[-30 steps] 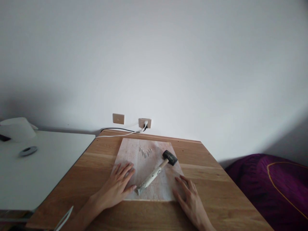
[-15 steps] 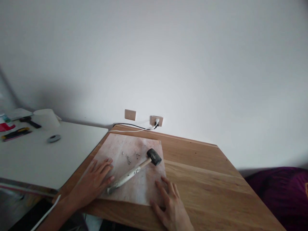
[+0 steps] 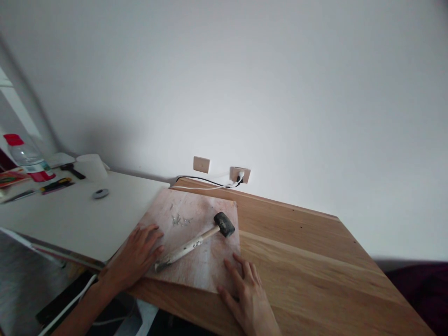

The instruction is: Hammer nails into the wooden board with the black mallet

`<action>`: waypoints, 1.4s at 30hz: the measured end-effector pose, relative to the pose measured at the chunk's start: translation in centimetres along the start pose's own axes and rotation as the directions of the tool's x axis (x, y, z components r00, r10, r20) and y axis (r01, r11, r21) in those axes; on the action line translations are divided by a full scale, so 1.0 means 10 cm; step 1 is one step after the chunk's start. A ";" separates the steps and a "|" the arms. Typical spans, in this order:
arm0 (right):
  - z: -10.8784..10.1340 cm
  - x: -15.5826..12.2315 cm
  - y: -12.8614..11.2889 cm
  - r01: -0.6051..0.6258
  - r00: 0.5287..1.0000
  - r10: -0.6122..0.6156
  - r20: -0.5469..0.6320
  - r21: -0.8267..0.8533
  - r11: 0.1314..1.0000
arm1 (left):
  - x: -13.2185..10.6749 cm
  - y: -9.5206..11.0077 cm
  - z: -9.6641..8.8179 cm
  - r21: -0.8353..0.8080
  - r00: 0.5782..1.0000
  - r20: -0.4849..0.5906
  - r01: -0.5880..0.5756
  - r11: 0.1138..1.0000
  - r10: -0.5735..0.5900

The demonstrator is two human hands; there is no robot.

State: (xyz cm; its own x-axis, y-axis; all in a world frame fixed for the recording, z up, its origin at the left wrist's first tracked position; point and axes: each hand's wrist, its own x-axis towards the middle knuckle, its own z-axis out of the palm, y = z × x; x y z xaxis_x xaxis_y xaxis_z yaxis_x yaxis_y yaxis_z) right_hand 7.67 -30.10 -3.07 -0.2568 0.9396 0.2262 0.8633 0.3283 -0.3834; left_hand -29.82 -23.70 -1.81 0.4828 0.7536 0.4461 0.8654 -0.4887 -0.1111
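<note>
Left hand (image 3: pixel 136 257): laid flat, fingers spread and extended, palm down on the near left corner of the board (image 3: pixel 206 268). It grasps nothing. Its thumb tip lies just beside the butt end of the mallet (image 3: pixel 191 245); whether they touch cannot be told.

Right hand (image 3: pixel 247 293): also flat and open, fingers spread, holding nothing. The fingertips rest on the board's near right corner, and the heel of the hand lies off the board, over the wooden table (image 3: pixel 315 266).

Mallet: lies flat on the board between the two hands, gripped by neither. The pale handle runs diagonally from beside the left thumb, away and to the right, to the black head, which is beyond the right hand's fingertips and close to the board's right edge.

Nails (image 3: pixel 179 220): a small loose cluster on the board, beyond the left hand's fingertips and apart from them, left of the mallet head.

Edges: the board's left edge runs close along the table's left edge, with the white desk (image 3: pixel 70 219) immediately outboard of the left hand. The board's near edge sits near the table's front edge, under both wrists.

Open room: bare tabletop extends wide to the right of the right hand and beyond the board as far as the wall, where a cable (image 3: pixel 199 185) runs to a socket (image 3: pixel 240 174).
</note>
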 end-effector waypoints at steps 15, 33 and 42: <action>0.18 0.19 -0.42 -0.006 1.000 0.006 0.003 -0.064 0.998 | -0.06 -0.59 0.18 -0.121 0.994 0.075 0.090 0.989 -0.081; 0.24 0.14 -0.36 0.082 0.973 -0.084 -0.216 -0.018 0.996 | -0.21 -0.62 0.16 -0.086 0.960 0.066 0.278 0.957 -0.273; 0.17 0.14 -0.40 0.093 0.988 -0.097 -0.123 -0.039 0.995 | -0.27 -0.67 0.22 -0.123 0.940 0.085 0.339 0.933 -0.331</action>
State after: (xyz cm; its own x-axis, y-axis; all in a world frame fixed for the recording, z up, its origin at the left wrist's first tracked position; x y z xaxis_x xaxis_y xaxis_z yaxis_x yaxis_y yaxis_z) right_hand 3.14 -29.91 -2.70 -0.2841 0.8842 0.3708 0.8518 0.4103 -0.3257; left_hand -36.64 -21.47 -4.19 0.1789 0.9073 0.3805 0.9542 -0.2542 0.1574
